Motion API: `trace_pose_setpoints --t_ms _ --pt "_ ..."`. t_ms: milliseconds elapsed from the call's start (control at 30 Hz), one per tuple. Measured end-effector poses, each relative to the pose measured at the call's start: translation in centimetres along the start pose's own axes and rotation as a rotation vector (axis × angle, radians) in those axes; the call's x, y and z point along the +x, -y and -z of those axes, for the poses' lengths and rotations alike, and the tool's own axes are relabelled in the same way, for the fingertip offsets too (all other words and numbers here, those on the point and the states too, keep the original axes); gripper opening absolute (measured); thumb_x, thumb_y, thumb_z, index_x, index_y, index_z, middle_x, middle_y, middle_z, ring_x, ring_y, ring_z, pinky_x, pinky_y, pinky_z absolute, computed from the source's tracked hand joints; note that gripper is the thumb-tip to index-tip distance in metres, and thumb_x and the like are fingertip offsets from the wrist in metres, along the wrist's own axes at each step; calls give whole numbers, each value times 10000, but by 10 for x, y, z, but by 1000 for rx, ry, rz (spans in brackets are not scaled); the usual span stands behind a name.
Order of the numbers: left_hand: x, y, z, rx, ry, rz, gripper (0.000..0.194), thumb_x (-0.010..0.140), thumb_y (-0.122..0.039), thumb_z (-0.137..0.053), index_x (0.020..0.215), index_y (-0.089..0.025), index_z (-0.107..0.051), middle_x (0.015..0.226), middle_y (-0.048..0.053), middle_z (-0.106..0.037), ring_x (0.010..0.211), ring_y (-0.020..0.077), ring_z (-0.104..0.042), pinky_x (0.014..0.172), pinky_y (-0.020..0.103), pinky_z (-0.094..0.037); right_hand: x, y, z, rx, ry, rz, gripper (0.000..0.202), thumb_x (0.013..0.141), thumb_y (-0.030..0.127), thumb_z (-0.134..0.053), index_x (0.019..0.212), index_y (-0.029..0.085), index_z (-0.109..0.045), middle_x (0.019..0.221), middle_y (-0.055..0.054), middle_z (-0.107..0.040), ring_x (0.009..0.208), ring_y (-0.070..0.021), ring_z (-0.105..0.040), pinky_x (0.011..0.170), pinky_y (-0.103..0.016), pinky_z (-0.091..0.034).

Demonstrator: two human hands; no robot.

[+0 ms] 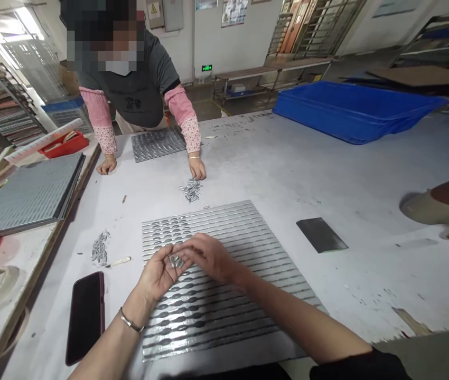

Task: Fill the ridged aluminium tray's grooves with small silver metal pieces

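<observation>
Several small silver oval pieces (176, 261) lie in the cupped palm of my left hand (159, 274). Over that palm, my right hand (211, 258) has its fingers bent together at the pieces; anything between its fingertips is hidden. Both hands are above a shiny silver sheet (244, 232) with dark lines across it. Along its left part, rows of dark oval shapes (183, 309) show on these lines. Left of the sheet lies a pile of small grey pieces (100, 248), with a thin pale strip (119, 262) beside it.
A phone (85, 316) lies by my left forearm. Across the table, a co-worker (137, 100) reaches to another pile (191, 191), near a patterned sheet (157, 143). A dark plate (321, 235) and blue tray (351, 113) are to the right; stacked sheets (30, 190) and tape (8, 279) are left.
</observation>
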State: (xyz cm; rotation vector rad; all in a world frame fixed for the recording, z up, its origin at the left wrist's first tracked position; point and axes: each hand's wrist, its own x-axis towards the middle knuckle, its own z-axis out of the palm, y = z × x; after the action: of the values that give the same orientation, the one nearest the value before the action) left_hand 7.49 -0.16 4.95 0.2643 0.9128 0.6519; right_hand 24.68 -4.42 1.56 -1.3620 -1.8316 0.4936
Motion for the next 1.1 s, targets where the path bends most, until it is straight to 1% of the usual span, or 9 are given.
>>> trace_pose_setpoints --t_ms 100,300,400,533,633,733,900,1000,1100 --pt "1 5 -2 -14 31 41 213 989 -159 -489 877 -72 -649 783 85 -707 614 151 -673 602 290 -604 -15 11 4 -77 90 229 182 987 227 -555 1075 195 -711 1059 -67 -721 952 -198 -624 895 -353 -441" --pt "1 11 -3 11 119 131 329 1012 -190 -440 769 -83 -635 733 78 -658 621 155 -652 615 286 -582 -28 15 9 -233 81 328 169 1017 280 -560 1049 212 -711 1082 -75 -702 1024 -208 -604 923 -362 -442" --pt "1 14 -1 37 103 130 288 975 -96 -458 775 -64 -664 761 92 -676 661 147 -665 643 258 -582 -31 11 8 -121 36 377 187 1034 281 -528 1019 223 -705 984 -58 -705 948 -185 -619 881 -329 -474" --pt "-3 13 3 106 61 36 193 879 27 -535 833 -46 -708 855 120 -726 782 180 -722 782 294 -621 -23 -7 9 122 25 131 167 1031 288 -510 994 197 -645 921 -53 -693 860 -173 -638 791 -297 -502" --pt "-7 6 5 148 -22 -22 224 850 85 -525 835 -39 -711 870 143 -743 891 223 -753 905 323 -614 -5 -28 11 86 31 -143 121 987 209 -504 945 184 -615 838 -37 -677 766 -176 -624 725 -294 -481" --pt "-10 -2 8 174 -99 -94 200 870 75 -547 845 -56 -697 884 143 -751 922 208 -760 900 268 -609 12 -44 8 33 109 -243 96 917 158 -561 857 182 -632 770 -26 -679 759 -184 -636 749 -296 -470" --pt "-10 -8 14 231 -151 -150 104 921 -73 -624 825 -80 -663 772 103 -726 641 117 -705 618 182 -598 23 -41 -8 33 148 -437 117 933 187 -575 844 178 -650 635 15 -666 603 -148 -621 665 -248 -438" --pt "-10 -8 19 275 -129 -118 177 958 -229 -620 882 -78 -673 646 35 -640 420 54 -514 354 136 -398 24 -34 -16 -211 137 -423 219 975 262 -569 801 168 -663 772 -53 -736 756 -183 -670 724 -264 -427" --pt "-13 -6 20 237 -103 -56 268 994 -304 -554 956 -70 -680 635 16 -584 433 61 -497 344 145 -360 26 -31 -21 -407 151 -457 232 1000 289 -535 879 154 -681 912 -113 -763 880 -225 -689 757 -285 -422"
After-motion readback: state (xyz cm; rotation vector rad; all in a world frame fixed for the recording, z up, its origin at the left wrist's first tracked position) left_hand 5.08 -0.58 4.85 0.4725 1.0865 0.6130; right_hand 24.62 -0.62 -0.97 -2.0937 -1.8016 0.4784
